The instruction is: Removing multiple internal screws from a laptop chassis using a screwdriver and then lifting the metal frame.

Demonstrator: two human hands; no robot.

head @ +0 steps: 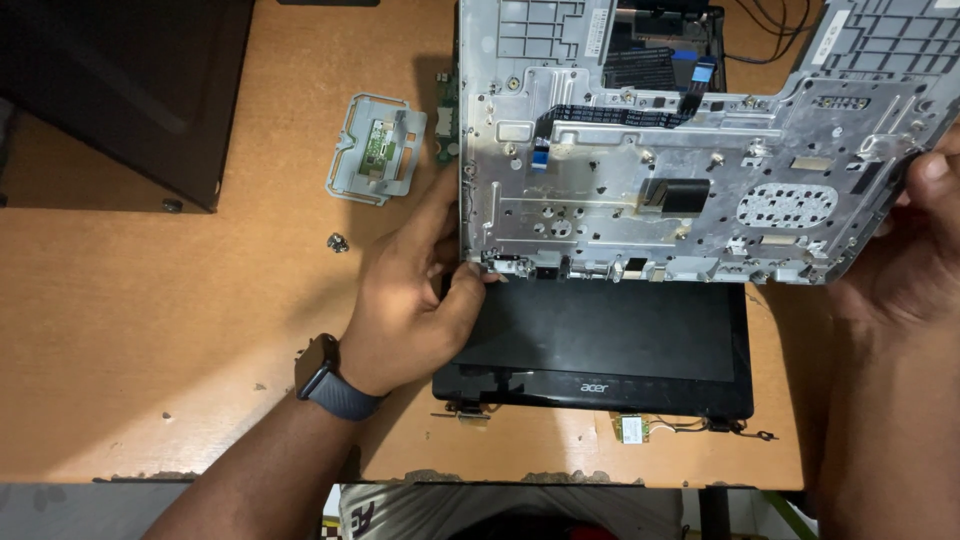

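We see both hands holding a laptop palmrest frame (680, 190), a silver metal-lined shell turned with its inner side up and tilted above the table (150, 330). The left hand (415, 305) is curled at the frame's lower left corner, thumb and fingers pinched together on the edge near a small hinge bracket; a dark smartwatch (335, 385) sits on that wrist. The right hand (915, 240) grips the frame's right edge, thumb pressed over the top surface, fingers hidden behind it, so we cannot tell how far they wrap.

Black ribbon cables (620, 115) run across the upper part of the frame, and a black square patch (680, 195) lies near its middle.

Beneath the frame, flat on the wooden table, rests the black laptop screen panel (600, 345), its upper part covered by the frame. A small wireless card (632, 430) with thin wires lies just beside the panel's lower edge. To the left, well apart from the hands, we see a silver touchpad bracket (372, 148) with a green board, and a small loose screw (337, 241) near it. A dark case (120, 90) fills the upper left corner.
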